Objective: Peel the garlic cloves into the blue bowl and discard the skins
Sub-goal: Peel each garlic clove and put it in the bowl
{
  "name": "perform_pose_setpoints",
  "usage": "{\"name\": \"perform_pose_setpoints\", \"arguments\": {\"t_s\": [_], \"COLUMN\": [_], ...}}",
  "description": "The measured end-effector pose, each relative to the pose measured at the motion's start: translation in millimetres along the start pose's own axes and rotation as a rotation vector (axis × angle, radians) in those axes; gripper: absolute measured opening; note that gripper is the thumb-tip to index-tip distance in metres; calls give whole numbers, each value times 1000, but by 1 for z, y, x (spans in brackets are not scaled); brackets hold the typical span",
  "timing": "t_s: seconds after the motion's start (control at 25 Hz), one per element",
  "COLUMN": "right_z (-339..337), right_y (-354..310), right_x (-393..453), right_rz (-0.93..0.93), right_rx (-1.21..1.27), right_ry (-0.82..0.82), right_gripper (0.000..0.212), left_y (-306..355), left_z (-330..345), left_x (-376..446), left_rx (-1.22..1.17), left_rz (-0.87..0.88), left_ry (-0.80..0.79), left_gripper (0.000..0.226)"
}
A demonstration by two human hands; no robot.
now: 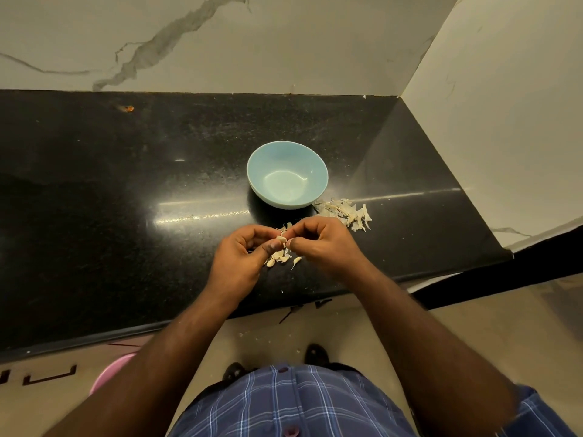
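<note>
Both hands met over the black counter (126, 190) near its front edge, just in front of the blue bowl (287, 174). The left hand (243, 257) pinched a garlic clove (281, 240) between thumb and curled fingers, steadying it, while the right hand (321, 239) pinched at its tip with thumb and forefinger, apparently to strip the papery skin. Working this close to the bowl would let a peeled clove drop straight in; the bowl looked empty so far. More cloves (279, 257) lay on the counter under the hands, within easy reach. A heap of skins (347, 212) sat just right of the bowl, touching or nearly touching its base, probably gathered there to discard together later.
</note>
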State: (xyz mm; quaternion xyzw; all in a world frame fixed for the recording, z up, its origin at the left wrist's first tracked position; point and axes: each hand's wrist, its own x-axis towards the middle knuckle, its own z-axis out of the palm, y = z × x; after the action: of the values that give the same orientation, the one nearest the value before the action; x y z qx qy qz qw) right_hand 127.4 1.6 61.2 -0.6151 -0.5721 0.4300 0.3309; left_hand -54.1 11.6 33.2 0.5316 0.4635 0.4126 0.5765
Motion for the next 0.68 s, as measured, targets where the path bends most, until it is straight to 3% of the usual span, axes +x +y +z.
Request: {"name": "perform_pose_setpoints", "arguments": {"t_s": [0.4,0.68], "right_z": [-8,-44], "right_y": [1,10], "right_x": [-3,14], "right_rz": [-122,-119], "right_rx": [-321,-202], "right_ry": [93,38], "right_gripper": [9,13], "left_y": [3,7], "left_z": [18,46], "left_x": [10,28], "left_rx": [-5,-87], "left_rz": [-13,-64], "left_ry": [6,84], "left_gripper": [8,9]}}
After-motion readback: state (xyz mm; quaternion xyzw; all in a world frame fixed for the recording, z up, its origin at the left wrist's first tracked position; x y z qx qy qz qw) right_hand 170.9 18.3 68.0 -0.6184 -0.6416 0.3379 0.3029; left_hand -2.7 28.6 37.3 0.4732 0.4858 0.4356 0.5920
